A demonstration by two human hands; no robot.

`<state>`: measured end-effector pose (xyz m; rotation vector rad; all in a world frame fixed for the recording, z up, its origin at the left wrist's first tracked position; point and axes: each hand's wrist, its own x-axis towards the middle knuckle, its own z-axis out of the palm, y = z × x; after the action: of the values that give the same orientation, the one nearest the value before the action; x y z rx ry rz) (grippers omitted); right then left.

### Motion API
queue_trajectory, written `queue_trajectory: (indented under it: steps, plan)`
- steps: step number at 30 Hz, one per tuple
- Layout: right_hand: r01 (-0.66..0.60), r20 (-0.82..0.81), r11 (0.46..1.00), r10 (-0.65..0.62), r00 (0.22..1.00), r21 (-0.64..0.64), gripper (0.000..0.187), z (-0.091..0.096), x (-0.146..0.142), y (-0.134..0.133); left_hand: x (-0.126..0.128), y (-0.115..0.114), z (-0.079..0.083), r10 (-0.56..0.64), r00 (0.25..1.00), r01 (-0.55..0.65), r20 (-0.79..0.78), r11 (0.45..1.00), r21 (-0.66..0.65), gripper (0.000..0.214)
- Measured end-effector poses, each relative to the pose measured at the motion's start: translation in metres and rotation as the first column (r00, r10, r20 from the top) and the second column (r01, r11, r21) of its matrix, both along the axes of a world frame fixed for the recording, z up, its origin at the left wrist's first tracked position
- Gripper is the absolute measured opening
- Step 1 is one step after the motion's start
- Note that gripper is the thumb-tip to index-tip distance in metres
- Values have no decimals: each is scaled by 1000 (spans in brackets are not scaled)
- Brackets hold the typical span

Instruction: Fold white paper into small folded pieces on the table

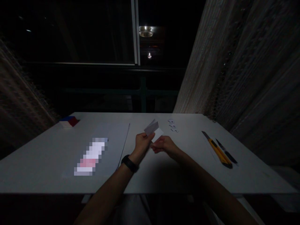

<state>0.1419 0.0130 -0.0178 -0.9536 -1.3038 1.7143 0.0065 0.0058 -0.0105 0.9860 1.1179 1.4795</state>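
Observation:
A folded piece of white paper (pixel 155 129) is held above the table, with its creased flaps standing up and apart. My left hand (pixel 142 143), below a dark wristband (pixel 130 163), pinches the paper's lower left side with the thumb on top. At the lower right corner, my right hand (pixel 164 145) has its fingers closed on the same paper. Just beyond and to the right lie several small white folded pieces (pixel 172 125) in a short row.
A yellow utility knife (pixel 217 150) and a dark-handled knife (pixel 226 151) lie at the right. White sheets (pixel 117 134) are at the left, overlaid by a bright pixelated patch (pixel 91 157). A blue, red and white block (pixel 68 121) sits far left. Curtains (pixel 194 62) flank the dark window.

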Motion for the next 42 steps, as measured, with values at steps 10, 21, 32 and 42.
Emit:
queue_trajectory:
  steps: [10,21,32,42]
  plan:
    - [183,30,978,-187,982,101,45,10,20,12,-6,-1,4,-207,977,202,-45,975,-95,29]
    - [183,95,943,-217,971,279,40,3,17,16,-11,1,4,-394,910,372,-128,914,-164,57]
    - [196,155,925,-257,954,326,29,-6,15,19,-12,0,8,-436,882,409,-178,897,-171,59]
    - [231,118,923,-277,953,307,41,6,16,17,-14,0,10,-440,896,414,-62,876,-248,66]
